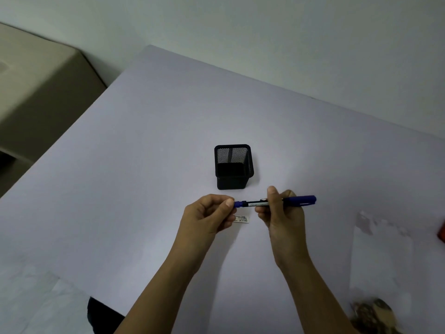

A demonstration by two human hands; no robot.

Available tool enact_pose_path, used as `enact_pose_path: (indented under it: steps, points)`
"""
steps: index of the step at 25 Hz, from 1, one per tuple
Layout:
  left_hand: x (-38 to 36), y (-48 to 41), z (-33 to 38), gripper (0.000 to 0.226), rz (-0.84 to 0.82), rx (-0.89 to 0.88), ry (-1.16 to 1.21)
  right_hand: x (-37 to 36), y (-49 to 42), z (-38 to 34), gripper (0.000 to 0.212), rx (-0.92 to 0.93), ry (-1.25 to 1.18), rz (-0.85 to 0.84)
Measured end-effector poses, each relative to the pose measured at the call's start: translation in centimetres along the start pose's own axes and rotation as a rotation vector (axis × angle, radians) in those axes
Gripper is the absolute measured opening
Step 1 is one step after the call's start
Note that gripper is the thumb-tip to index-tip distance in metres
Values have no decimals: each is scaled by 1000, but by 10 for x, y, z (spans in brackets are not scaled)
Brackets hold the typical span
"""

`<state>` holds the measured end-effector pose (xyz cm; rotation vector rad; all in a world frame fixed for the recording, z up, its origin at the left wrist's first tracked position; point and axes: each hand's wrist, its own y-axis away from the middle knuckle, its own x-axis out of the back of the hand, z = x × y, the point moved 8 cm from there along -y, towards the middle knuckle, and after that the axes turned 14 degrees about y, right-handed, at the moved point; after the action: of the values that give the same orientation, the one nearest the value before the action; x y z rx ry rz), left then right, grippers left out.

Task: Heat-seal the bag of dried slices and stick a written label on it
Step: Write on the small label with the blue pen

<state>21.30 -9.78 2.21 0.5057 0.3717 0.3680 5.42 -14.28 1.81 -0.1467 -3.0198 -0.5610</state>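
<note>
My left hand (207, 214) and right hand (280, 213) are both on one pen (251, 203), held level above the table (144, 165). The hands are near each other but do not touch; a short stretch of barrel shows between them.

Left hand: thumb and forefinger pinch the pen's left end, a short blue section. The other fingers are curled into the palm. I cannot tell whether that end is a cap or the tip.

Right hand: fingers and thumb are wrapped round the barrel at about mid-length. The long blue end with its clip sticks out to the right of the hand.

Label (242, 219): small and pale, lying flat on the table below the gap between the hands, just beside the left fingers. It carries dark marks too small to read.

Bag (382, 256): clear, lying flat on the table to my right, well apart from the hands and the label. The slices (370, 312) sit bunched at its near end, blurred. I cannot tell whether its far end is sealed.

Holder (233, 169): black mesh, square, upright, just beyond the pen.

A red object (441, 233) is cut off by the right edge. A beige unit (36, 92) stands beyond the table's left side.
</note>
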Motion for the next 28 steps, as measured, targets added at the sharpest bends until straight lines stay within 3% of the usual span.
enact_pose_path:
  steps: [11, 14, 17, 20, 22, 24, 28]
  points:
    - [9, -5, -7, 17, 69, 32, 224, -27, -5, -32, 22, 196, 192, -132]
    - [3, -13, 6, 16, 53, -46, 199, -13, -23, -49, 28, 247, 178, -54]
    - [9, -30, 28, 18, 91, -183, -24, 6, -42, -76, 13, 405, 287, 104]
    - [18, -48, 40, 31, 210, -252, -376, -14, -56, -95, 11, 619, 648, 84]
    - [13, -60, 37, 38, 183, -227, -484, -33, -64, -95, 16, 691, 754, 37]
    - [6, -67, 35, 38, 138, -231, -549, -40, -70, -97, 18, 706, 750, 46]
    - [5, -69, 37, 34, 133, -263, -584, -10, -80, -111, 22, 679, 647, 237]
